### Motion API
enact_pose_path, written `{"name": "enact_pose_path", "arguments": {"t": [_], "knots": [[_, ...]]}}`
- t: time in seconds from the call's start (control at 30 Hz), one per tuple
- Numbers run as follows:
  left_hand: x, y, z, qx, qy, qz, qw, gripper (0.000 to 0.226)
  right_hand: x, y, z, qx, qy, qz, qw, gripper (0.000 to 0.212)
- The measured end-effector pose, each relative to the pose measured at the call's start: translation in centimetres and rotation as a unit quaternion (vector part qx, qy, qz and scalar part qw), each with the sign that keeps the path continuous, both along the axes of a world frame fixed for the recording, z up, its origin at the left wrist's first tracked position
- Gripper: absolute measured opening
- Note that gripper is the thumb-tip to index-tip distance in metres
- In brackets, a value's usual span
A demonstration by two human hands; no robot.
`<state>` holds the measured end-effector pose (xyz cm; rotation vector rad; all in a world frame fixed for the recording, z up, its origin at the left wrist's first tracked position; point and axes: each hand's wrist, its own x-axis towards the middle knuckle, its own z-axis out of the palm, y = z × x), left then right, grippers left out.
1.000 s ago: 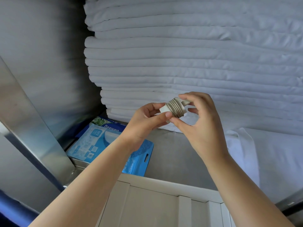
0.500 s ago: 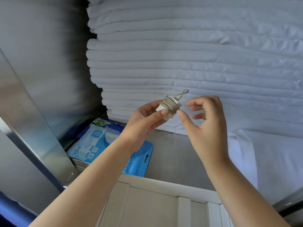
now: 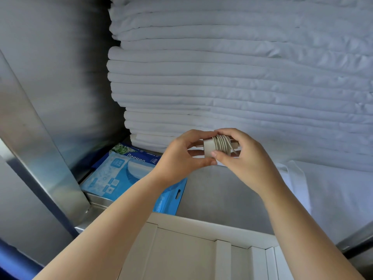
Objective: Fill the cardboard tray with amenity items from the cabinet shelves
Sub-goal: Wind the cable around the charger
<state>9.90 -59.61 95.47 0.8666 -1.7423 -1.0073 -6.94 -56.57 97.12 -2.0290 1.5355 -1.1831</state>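
Both hands, left hand (image 3: 177,158) and right hand (image 3: 242,156), pinch 1 small cord-wrapped spool (image 3: 219,146) above the cardboard tray (image 3: 201,249), before stacked white linens (image 3: 232,77).

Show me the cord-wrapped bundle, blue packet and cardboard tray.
cord-wrapped bundle (image 3: 221,145): head view, on the wound cord.
blue packet (image 3: 113,174): head view, on its printed front.
cardboard tray (image 3: 201,228): head view, on its far rim.

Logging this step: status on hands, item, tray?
Left hand pinches cord bundle by its white end, right hand curled over the windings. Bundle held above shelf, not yet in tray. Nothing between them.
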Motion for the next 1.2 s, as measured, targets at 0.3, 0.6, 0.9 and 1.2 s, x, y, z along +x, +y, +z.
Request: {"name": "enact_pose_path", "arguments": {"t": [0.3, 0.6, 0.9, 1.2], "knots": [[-0.5, 0.5, 0.1, -0.065, -0.062, -0.029, 0.996, 0.058, -2.6, 0.2, 1.0, 0.123, -0.041, 0.033, 0.991, 0.03], [-0.8, 2.1, 1.1, -0.075, -0.129, -0.066, 0.987, 0.063, -3.5, 2.5, 1.8, 0.166, 0.004, 0.066, 0.984, 0.028], [0.9, 6.5, 0.6, -0.044, -0.169, -0.062, 0.983, 0.075, -2.5, 6.3, 0.6, 0.119, 0.025, 0.084, 0.989, 0.031], [2.5, 9.6, -1.0, -0.064, -0.298, -0.069, 0.95, 0.092, -2.0, 8.5, -0.3, 0.132, 0.044, 0.126, 0.982, 0.035]]}}
